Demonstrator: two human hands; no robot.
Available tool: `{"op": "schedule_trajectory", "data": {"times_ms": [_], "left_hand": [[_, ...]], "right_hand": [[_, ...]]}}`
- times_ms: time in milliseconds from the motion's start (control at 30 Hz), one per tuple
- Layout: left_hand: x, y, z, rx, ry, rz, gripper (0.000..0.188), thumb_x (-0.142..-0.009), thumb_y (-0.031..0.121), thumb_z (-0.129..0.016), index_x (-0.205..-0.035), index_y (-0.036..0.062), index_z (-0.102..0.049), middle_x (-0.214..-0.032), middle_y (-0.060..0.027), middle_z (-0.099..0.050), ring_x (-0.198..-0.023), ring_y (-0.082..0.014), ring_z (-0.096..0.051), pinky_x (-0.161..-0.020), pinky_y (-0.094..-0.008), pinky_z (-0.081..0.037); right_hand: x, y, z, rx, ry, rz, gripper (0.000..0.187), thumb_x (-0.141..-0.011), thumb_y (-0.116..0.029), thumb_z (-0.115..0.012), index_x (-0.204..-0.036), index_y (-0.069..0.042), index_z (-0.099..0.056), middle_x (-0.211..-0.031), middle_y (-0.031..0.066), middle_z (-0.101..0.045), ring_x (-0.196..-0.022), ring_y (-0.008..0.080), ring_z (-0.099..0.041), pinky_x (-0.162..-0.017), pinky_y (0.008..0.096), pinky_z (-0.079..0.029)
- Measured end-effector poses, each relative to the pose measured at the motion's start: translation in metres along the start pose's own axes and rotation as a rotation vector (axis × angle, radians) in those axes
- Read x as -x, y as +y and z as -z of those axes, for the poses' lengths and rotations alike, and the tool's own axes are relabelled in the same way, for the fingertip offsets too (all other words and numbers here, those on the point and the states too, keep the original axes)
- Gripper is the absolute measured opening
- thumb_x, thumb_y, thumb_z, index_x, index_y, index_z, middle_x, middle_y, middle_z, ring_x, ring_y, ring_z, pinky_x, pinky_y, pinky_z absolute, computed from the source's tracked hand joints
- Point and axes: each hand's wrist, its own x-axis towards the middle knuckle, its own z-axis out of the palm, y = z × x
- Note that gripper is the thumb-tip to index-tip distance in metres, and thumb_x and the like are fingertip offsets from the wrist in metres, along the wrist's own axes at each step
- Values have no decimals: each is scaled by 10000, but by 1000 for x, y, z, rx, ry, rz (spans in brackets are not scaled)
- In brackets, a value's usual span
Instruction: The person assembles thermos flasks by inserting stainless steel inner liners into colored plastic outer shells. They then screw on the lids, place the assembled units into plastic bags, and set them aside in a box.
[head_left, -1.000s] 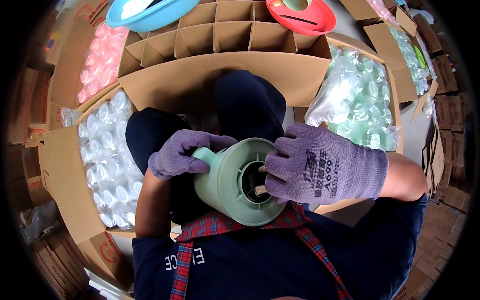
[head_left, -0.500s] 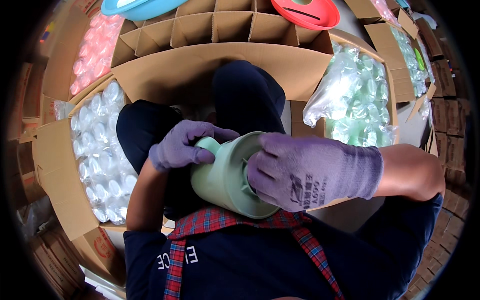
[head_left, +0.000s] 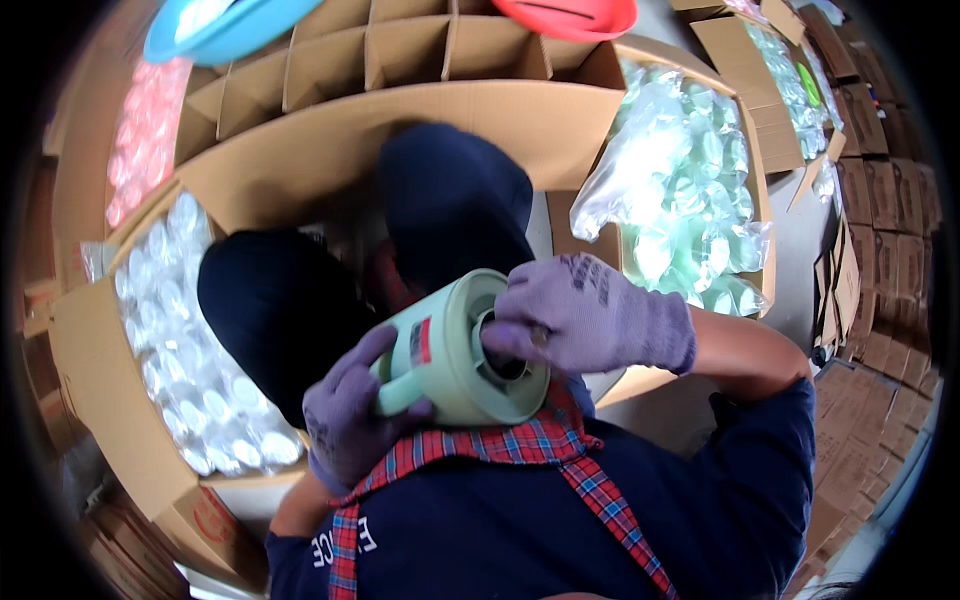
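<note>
A light green plastic jug lies on its side against my chest, over a red plaid apron collar. Its round end faces right, and a red and dark label shows on its wall. My left hand, in a purple knit glove, is wrapped round the jug's handle. At the round end, my gloved right hand has its fingers bent together over a recess with a dark opening. Whatever those fingertips may hold is hidden.
Ahead stands a carton with cardboard dividers, with a blue basin and a red basin on it. Bagged white pieces fill a carton at left; bagged green ones fill another at right. Bagged pink pieces lie far left.
The jug has turned so its label shows and its handle points down-left. My left hand has moved lower with it; my right hand has shifted up and rotated at the round end.
</note>
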Motion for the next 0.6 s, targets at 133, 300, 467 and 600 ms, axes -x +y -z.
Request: {"op": "schedule_trajectory", "data": {"times_ms": [133,300,467,600], "left_hand": [[12,-29,-5,303,272,178,394,-921,342,-730,-890,-19,-576,-1157,-241,-689,-936,-252,-702,-811,-328,-544],[-16,-54,28,474,288,372,346,-896,66,-540,-1214,-67,-572,-1413,-260,-503,-1248,-264,-547,-1002,-365,-456],[-7,-34,69,-414,-80,-223,521,-727,75,-604,-1236,173,-657,-1417,-332,-406,-1295,-520,-421,-1086,-575,-355],[-15,-43,59,-796,-63,-371,262,-723,219,-719,-984,206,-717,-1314,-225,-540,-1223,-440,-486,-1020,-606,-350]], "right_hand": [[30,4,87,422,482,-20,303,-940,-327,-643,-811,-54,-612,-797,122,-620,-763,315,-654,-655,431,-523],[-31,121,145,589,673,-520,317,-934,-369,-603,-957,-54,-628,-955,182,-683,-970,354,-665,-842,476,-530],[-97,218,200,420,616,-738,475,-789,-397,-667,-1114,-52,-695,-1104,211,-704,-1101,347,-660,-947,427,-521],[-116,212,214,527,454,-810,439,-846,-452,-643,-996,-49,-735,-1034,201,-719,-997,345,-685,-893,445,-528]]}}
